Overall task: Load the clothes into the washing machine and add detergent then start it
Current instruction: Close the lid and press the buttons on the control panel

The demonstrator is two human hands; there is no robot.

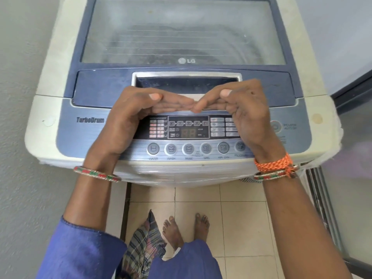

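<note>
A top-loading washing machine stands in front of me with its glass lid closed. My left hand and my right hand hover palm up over the control panel, fingers bent inward and fingertips touching in the middle near the lid handle. Neither hand holds anything. The digital display is dark. A row of round buttons runs along the panel's front edge. A checked cloth hangs at my left side, below my arm.
A grey wall lies close on the left. A dark-framed glass door stands on the right. My bare feet are on the beige tiled floor right before the machine.
</note>
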